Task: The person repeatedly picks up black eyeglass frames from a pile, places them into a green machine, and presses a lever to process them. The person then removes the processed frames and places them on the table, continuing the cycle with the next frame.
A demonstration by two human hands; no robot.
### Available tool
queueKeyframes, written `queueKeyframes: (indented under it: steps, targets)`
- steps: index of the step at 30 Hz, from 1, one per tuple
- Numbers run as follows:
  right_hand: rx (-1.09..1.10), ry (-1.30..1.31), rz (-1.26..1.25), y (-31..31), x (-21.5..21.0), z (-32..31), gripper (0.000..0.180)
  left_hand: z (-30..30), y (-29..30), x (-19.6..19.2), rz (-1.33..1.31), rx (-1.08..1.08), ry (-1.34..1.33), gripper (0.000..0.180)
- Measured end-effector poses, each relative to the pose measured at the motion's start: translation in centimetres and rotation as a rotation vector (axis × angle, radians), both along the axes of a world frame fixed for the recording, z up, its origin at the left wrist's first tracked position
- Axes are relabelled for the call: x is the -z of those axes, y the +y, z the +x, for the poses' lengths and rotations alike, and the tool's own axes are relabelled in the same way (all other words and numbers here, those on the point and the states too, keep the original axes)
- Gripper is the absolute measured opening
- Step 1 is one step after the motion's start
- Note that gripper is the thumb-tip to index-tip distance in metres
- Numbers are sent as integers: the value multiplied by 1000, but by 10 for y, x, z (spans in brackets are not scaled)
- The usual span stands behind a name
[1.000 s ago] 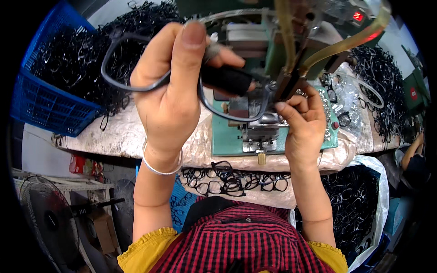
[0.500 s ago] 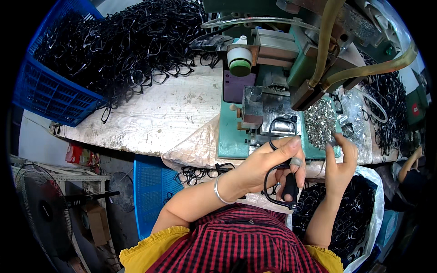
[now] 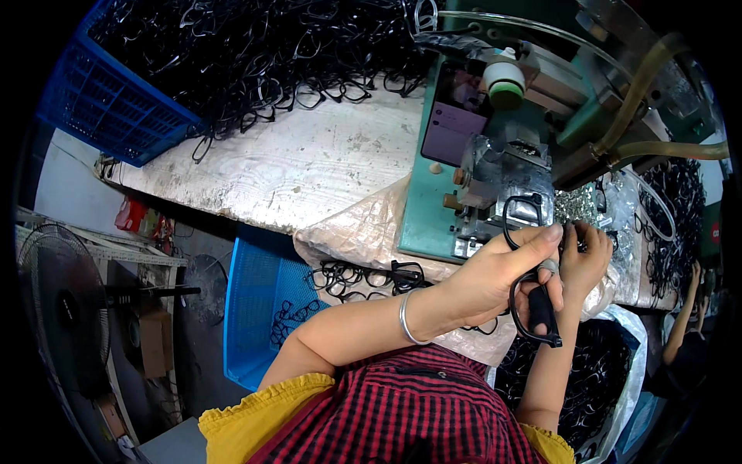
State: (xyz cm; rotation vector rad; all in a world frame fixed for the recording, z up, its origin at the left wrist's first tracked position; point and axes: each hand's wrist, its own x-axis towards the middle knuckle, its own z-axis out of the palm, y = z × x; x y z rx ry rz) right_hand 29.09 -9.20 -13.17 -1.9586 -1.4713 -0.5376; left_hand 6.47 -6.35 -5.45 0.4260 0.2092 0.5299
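Note:
My left hand (image 3: 495,280) is closed around a black eyeglass frame (image 3: 513,309), its thumb on top and one rim hanging below the fingers. A short black cylindrical piece (image 3: 540,309) also sits in the curled fingers; its kind is unclear. One finger wears a grey wrap. My right hand (image 3: 585,261) is just beyond the left, at the near edge of a heap of tiny silvery metal parts (image 3: 573,203). Its fingertips are curled together, and whatever they pinch is too small to make out. Behind both hands stands a green bench machine (image 3: 417,220) with a metal fixture (image 3: 525,174).
A large heap of black eyeglass frames (image 3: 255,54) covers the far left table beside a blue crate (image 3: 116,108). Another blue basket (image 3: 251,309) stands below the table edge. More frames fill a white-lined sack (image 3: 638,348) at right. A fan (image 3: 66,309) stands at left; another person's arm (image 3: 680,321) shows far right.
The view has shifted, so the bench sits farther right and is turned. My right hand's spread thumb and finger have drawn together at the metal parts. My left hand still holds the eyeglass frame.

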Motion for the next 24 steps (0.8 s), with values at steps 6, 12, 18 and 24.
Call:
queueKeyframes:
  steps: [6,12,18,24]
  targets:
    - [-99,415,67,13,-7,31,15,0,0,1,27,-2,-14,41]
    - [-146,621,26,11,20,53,18,-2,-1,1,-2,40,0,43]
    - [-182,453,-43,25,5,30,20,-6,0,4,57,20,14,36]
    - [-133,661,133,-22,18,31,15,-113,82,97,713,-547,749,53]
